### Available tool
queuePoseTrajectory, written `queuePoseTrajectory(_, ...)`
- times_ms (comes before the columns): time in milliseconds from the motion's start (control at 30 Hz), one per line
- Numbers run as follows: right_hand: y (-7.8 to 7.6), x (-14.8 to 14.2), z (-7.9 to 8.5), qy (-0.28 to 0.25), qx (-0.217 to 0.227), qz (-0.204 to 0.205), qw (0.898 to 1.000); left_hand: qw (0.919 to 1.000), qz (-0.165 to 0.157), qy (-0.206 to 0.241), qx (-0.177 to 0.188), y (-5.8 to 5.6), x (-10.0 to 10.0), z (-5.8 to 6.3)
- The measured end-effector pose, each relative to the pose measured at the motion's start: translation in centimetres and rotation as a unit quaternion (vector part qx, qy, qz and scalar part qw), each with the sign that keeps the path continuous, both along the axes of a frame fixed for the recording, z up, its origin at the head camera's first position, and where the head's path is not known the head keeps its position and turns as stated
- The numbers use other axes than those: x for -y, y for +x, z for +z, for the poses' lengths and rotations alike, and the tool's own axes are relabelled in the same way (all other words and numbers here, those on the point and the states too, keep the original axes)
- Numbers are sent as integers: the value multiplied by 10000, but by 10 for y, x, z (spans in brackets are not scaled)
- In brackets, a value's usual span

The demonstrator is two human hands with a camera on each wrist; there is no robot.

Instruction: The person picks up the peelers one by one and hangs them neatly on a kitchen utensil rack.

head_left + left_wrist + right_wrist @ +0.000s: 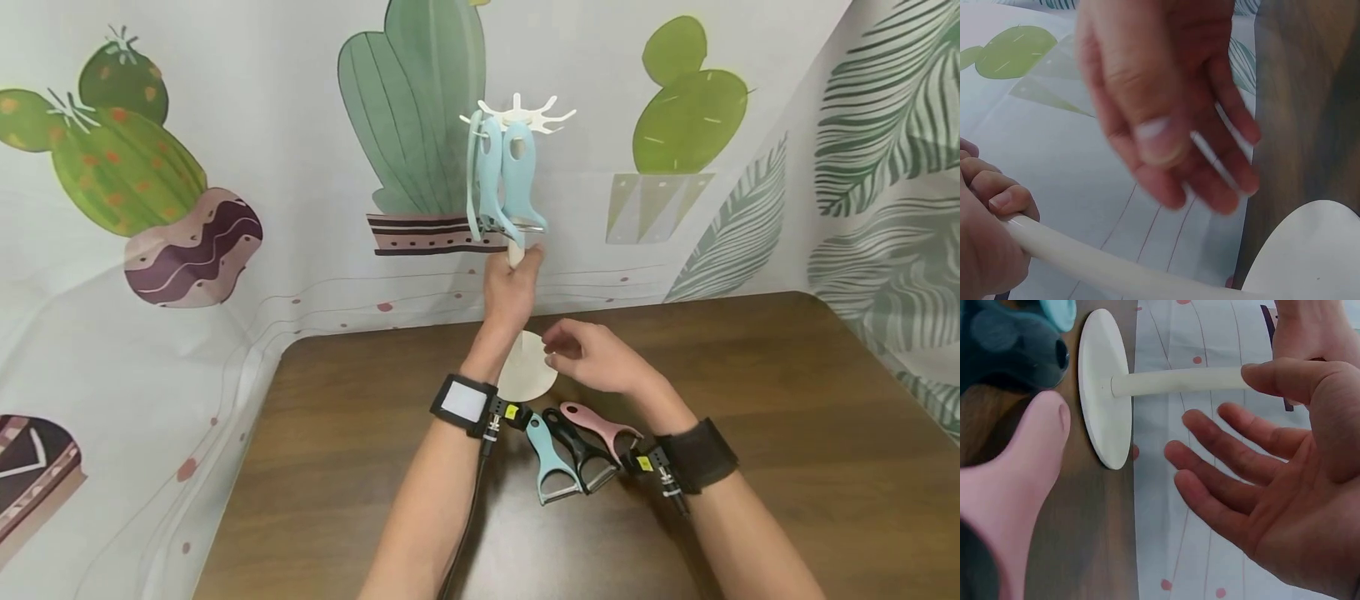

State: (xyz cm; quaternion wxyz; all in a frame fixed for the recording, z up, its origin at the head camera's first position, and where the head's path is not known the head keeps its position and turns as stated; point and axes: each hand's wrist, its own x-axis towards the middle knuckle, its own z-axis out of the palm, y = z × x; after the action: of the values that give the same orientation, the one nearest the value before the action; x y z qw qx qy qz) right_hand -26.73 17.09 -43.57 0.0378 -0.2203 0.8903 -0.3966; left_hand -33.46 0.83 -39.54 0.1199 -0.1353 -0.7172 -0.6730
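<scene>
My left hand (510, 292) grips the upright pole (1085, 250) of a white stand, below its crown of hooks (517, 112). Light blue peelers (517, 175) hang from the hooks, handles up and blades down, just above that hand. The round base (527, 375) of the stand sits near the back of the table. My right hand (600, 357) is beside the pole, over the right side of the base, with its fingers loosely bent and nothing held. In the right wrist view its palm (1297, 531) shows, with the thumb overlapping the pole.
Three more peelers lie in front of the base: a light blue one (551, 458), a black one (577, 446) and a pink one (596, 425). They rest on a brown wooden table (337, 500). A cactus-print cloth (300, 208) hangs behind it.
</scene>
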Motion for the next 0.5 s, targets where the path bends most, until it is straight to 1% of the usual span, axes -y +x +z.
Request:
queuePoseTrajectory(167, 12, -11, -4, 238, -63, -158, 9996, 10000, 44, 60, 41, 1, 0, 0)
queuePoseTrajectory(367, 30, -21, -8, 494, -104, -236, 9984, 9999, -23, 119, 46, 1, 0, -1)
queuePoseTrajectory(500, 39, -25, -10, 699, -237, -312, 9968, 9999, -41, 136, 16, 0, 1, -1)
